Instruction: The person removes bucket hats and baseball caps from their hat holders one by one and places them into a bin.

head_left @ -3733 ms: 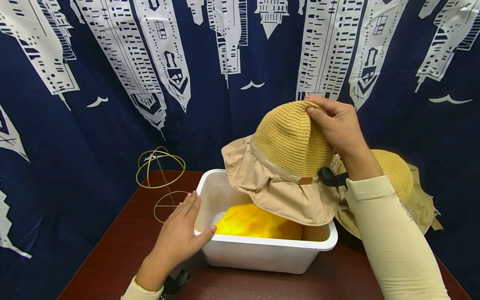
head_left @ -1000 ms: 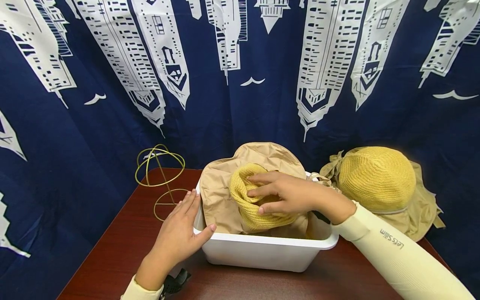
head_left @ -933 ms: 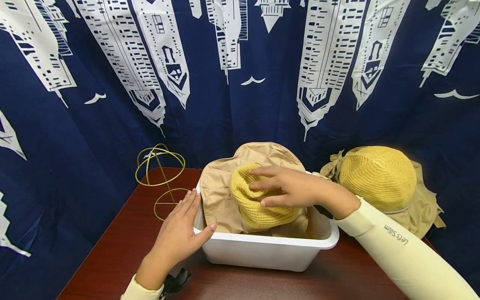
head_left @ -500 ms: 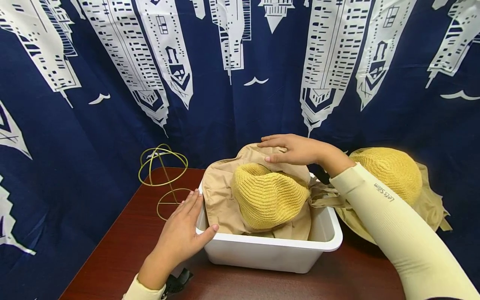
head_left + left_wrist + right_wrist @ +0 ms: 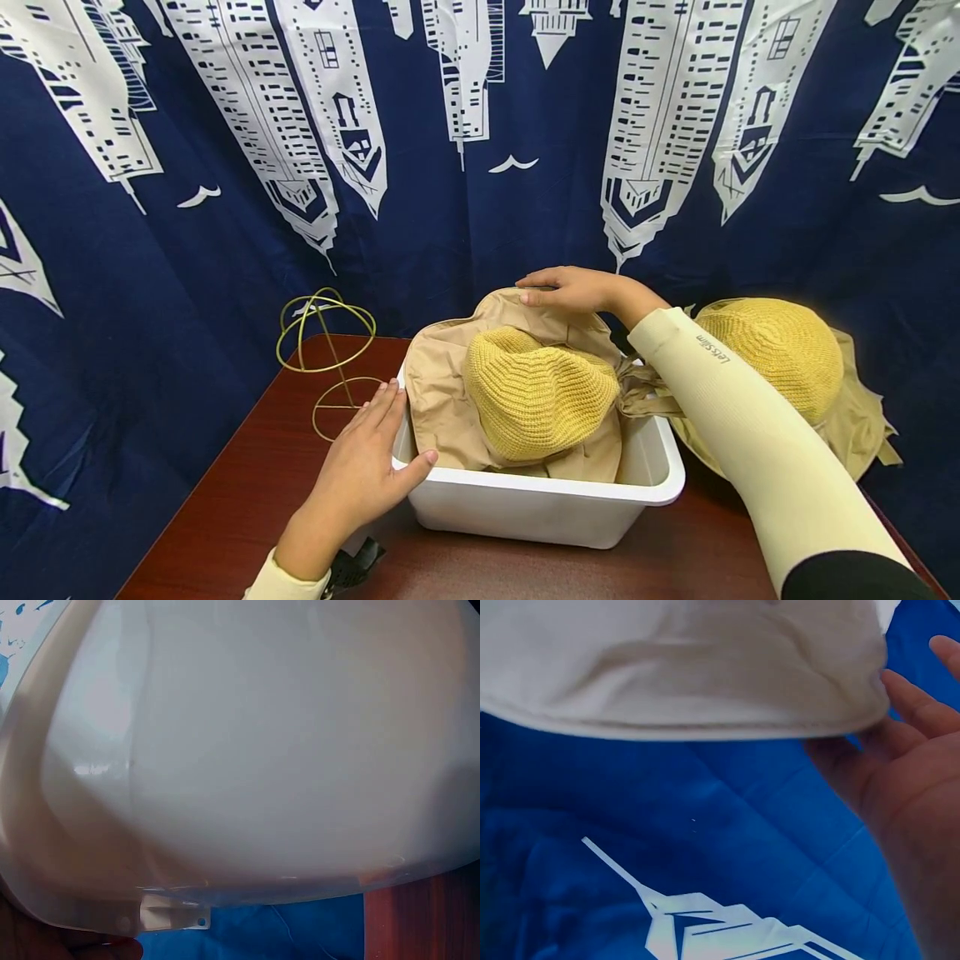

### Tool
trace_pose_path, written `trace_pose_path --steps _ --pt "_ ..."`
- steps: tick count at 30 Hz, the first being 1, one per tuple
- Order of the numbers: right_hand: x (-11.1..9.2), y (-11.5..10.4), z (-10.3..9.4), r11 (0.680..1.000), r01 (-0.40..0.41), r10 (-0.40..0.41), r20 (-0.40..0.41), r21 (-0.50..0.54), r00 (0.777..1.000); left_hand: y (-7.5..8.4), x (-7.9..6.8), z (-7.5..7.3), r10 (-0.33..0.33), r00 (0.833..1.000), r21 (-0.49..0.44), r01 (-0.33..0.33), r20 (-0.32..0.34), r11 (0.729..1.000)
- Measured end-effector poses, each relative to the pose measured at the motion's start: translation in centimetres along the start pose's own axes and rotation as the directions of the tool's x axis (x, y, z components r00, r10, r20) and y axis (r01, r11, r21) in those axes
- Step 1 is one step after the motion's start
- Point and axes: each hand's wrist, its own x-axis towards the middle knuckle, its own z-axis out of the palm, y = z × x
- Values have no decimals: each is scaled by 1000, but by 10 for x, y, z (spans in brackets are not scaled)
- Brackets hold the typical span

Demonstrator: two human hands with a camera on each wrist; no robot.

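Observation:
A sun hat (image 5: 536, 400) with a yellow knitted crown and a wide beige cloth brim lies in a white plastic bin (image 5: 525, 508), its crown dented. At the back, the brim rises above the bin's rim. My right hand (image 5: 573, 290) is at that raised back edge of the brim, fingers fairly straight. In the right wrist view, the fingers (image 5: 911, 705) touch the edge of the brim (image 5: 705, 690). My left hand (image 5: 360, 467) rests on the bin's left rim with straight fingers, the thumb at the front corner. The left wrist view shows the bin's wall (image 5: 262, 750) up close.
Right of the bin, partly behind my right sleeve, sits a second yellow-crowned sun hat (image 5: 776, 350) with cloth ties. A gold wire stand (image 5: 326, 346) is at the back left of the brown table (image 5: 247, 500). A navy curtain (image 5: 450, 233) with white buildings hangs behind.
The right hand first held the hat up by its crown; the hat then came down into the bin, over something yellow. That hand left the crown for the brim's back edge. The left hand stayed.

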Motion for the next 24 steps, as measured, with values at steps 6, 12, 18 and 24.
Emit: trace_pose_path --steps 6,12,18,24 --pt "-13 1 3 997 72 -70 -46 42 996 1 0 1 0 1000 1 0 3 1000" --pt "-39 -12 4 971 231 -236 -80 -67 968 1 2 0 11 1000 -2 -11 -4 1000" --pt "-59 -31 18 922 351 -366 -68 -163 928 2 2 -1 11 1000 -10 -12 -11 1000" --pt "-65 -42 40 866 438 -460 -39 -243 887 2 1 1 8 1000 -9 -8 -10 1000"
